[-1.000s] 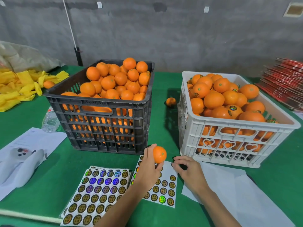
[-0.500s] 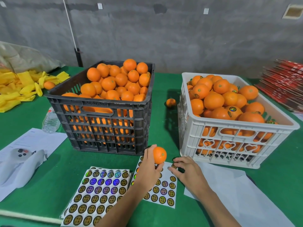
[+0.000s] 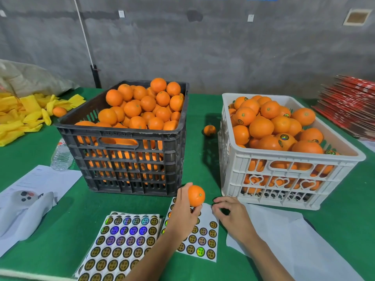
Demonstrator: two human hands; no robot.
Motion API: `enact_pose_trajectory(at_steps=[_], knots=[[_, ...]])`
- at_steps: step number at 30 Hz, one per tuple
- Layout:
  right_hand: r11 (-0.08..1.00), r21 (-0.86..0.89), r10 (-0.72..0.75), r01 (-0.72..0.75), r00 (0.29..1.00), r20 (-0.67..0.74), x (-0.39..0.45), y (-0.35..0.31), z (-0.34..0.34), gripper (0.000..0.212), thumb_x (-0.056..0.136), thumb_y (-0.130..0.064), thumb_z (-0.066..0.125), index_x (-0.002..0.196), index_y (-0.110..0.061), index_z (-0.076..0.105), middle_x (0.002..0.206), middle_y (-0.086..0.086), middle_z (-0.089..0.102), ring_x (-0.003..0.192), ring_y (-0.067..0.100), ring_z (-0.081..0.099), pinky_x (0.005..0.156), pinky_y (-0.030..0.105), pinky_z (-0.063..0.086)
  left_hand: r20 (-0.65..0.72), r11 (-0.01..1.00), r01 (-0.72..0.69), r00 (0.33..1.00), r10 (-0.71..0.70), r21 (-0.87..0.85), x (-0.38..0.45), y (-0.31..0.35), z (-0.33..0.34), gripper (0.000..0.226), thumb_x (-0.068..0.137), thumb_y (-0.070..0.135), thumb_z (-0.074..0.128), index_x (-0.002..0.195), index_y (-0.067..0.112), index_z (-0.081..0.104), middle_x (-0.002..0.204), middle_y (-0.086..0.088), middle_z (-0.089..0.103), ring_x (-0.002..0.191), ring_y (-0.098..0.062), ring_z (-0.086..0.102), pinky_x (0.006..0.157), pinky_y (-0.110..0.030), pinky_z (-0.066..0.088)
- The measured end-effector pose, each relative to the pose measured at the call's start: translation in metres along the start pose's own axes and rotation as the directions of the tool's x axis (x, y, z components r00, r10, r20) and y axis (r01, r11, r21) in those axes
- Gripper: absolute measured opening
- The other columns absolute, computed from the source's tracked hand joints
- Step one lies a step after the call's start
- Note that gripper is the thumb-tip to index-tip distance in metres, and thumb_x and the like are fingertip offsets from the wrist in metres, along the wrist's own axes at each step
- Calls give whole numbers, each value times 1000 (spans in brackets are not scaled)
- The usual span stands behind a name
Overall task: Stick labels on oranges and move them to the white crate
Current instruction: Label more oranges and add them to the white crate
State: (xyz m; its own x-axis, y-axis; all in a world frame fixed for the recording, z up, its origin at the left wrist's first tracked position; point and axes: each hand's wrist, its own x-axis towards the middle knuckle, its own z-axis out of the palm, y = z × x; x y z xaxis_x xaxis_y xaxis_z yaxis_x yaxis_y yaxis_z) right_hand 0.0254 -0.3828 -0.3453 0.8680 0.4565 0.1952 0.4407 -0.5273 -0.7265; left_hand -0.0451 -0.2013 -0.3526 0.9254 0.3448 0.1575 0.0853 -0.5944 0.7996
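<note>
My left hand (image 3: 182, 217) grips an orange (image 3: 196, 196) just above a small label sheet (image 3: 205, 239) on the green table. My right hand (image 3: 233, 218) sits right of it with curled fingers; thumb and forefinger pinch a small dark label at the sheet's top right edge. The black crate (image 3: 121, 131) behind my left hand is heaped with unlabelled oranges. The white crate (image 3: 294, 158) to the right holds oranges, several with round labels showing.
Full label sheets (image 3: 125, 240) lie at the front left. A loose orange (image 3: 209, 130) sits between the crates. White paper (image 3: 294, 246) lies at the front right. A water bottle (image 3: 60, 157), yellow wraps (image 3: 18, 116) and a red stack (image 3: 351, 110) flank the crates.
My right hand's fingers have drawn together at the sheet's top right edge and lifted slightly. My left hand keeps the orange almost still.
</note>
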Motion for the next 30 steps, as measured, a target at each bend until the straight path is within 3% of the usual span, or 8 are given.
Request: enact_pose_trajectory(at_steps=[4,8,11,17,20,23,26,30], knots=[[1000,-18,22,-23,999,-29,-1,-6,-1,11,95,-23,68,87,-24,75,106,-16,67,102,-3,57,91,18,43,9,1000,16,1000,-16,0,-1,2,-1,77,94,26,71,151,36,21,149,8,31,123,-11,51,99,-32,51],[998,44,62,-54,977,-205,5,-30,-10,13,100,-24,61,88,-23,67,92,-11,66,84,2,62,74,20,50,19,996,59,998,-58,-63,4,11,-8,77,92,23,73,148,41,23,147,7,35,118,-10,52,97,-29,46],[997,-65,-61,44,951,-302,15,-63,-17,12,101,-22,59,93,-19,67,90,-8,64,78,3,60,68,17,45,-7,990,61,998,-63,-128,9,21,-17,75,91,24,75,145,41,26,144,6,38,114,-11,53,94,-27,43],[895,-424,-295,138,896,-331,38,-130,-38,19,103,-24,54,110,-13,67,107,3,66,85,22,67,68,32,55,-102,971,-89,993,67,-224,31,74,-41,74,90,20,74,145,41,30,139,8,45,121,-11,52,101,-28,45],[844,-488,-441,224,808,-392,47,-151,-62,18,102,-21,57,109,-11,70,108,4,68,82,24,69,59,33,55,-157,961,-195,974,166,-195,52,108,-60,70,91,18,72,146,37,33,141,5,47,124,-15,52,104,-34,46],[822,-523,-491,225,744,-453,67,-166,-94,31,102,-32,57,120,-10,69,124,4,68,89,25,71,54,35,57,-234,950,-288,938,254,-121,83,146,-75,68,93,8,65,150,29,35,145,2,47,128,-15,50,107,-35,45],[895,-388,-404,219,766,-500,98,-172,-128,47,94,-42,68,131,-14,60,130,3,64,100,25,67,67,38,58,-301,905,-424,869,393,-44,121,188,-77,68,94,3,61,153,22,34,148,4,42,125,-3,43,104,-22,39],[961,-234,-257,145,782,-568,149,-165,-177,55,89,-36,74,134,-11,54,129,9,60,115,27,58,91,35,47,-152,859,-506,858,491,-77,175,234,-62,77,92,-4,57,156,25,27,155,5,33,129,-4,41,103,-20,39]])
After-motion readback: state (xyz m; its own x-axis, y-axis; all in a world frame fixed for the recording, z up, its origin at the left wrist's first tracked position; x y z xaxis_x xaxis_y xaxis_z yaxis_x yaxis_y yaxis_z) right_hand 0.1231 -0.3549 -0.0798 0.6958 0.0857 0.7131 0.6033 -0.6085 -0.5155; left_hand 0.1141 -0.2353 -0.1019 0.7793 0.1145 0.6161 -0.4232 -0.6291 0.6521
